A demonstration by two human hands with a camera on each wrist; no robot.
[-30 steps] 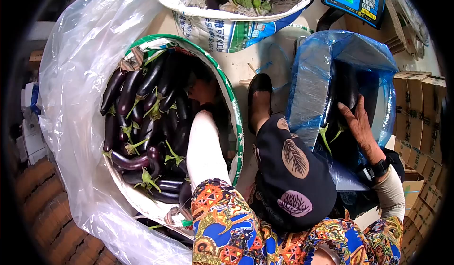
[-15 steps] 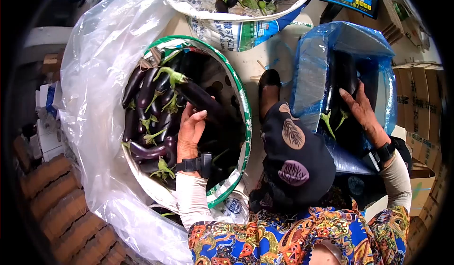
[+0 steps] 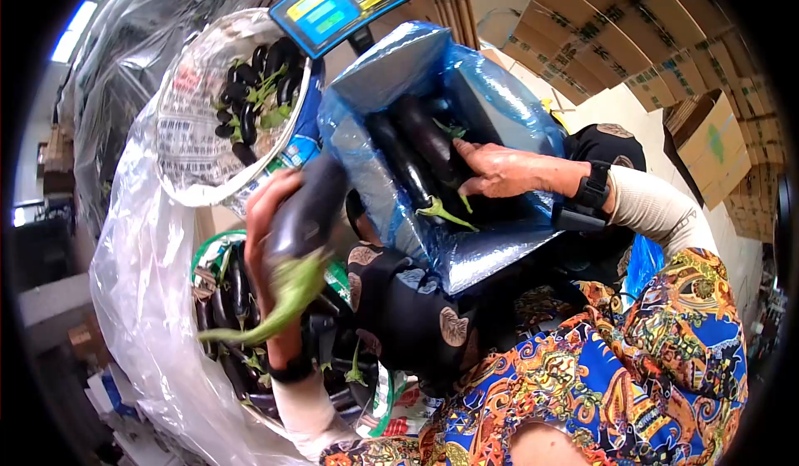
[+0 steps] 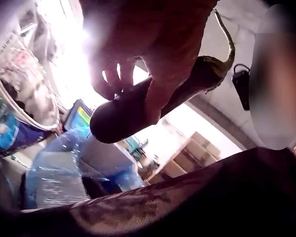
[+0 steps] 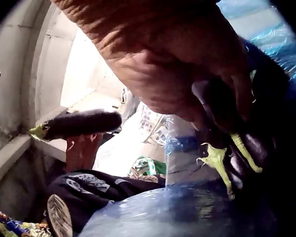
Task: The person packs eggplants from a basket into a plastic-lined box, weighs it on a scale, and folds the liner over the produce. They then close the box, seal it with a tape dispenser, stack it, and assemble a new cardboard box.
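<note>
One eggplant (image 3: 306, 212), low inside the green-rimmed basket (image 3: 210, 246) half a second ago, is now raised between it and the box lined with crinkled, shiny blue film (image 3: 354, 137), its curved green stem turned toward the person. The hands are well apart: the left hand (image 3: 263, 216) clasps this eggplant, and its wrist view alone shows the thumb crossing the dark skin near the blunt, rounded end. The right hand (image 3: 516, 173) remains on glossy eggplants (image 3: 399, 162) in the box; whether it grips them, I cannot tell.
</note>
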